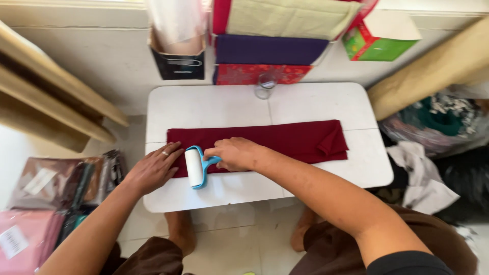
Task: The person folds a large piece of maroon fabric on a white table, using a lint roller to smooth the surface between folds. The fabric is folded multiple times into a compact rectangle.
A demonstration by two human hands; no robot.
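At frame centre, on white bench (pixel 316 104): right hand (pixel 235 154) clenched on lint roller (pixel 195 166), left hand (pixel 153 167) flat, released, pinning maroon cloth (pixel 285 138). Risked bunching if pin slipped.

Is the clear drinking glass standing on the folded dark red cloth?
No, the clear drinking glass stands on the bare white table at its far edge, apart from the folded dark red cloth.
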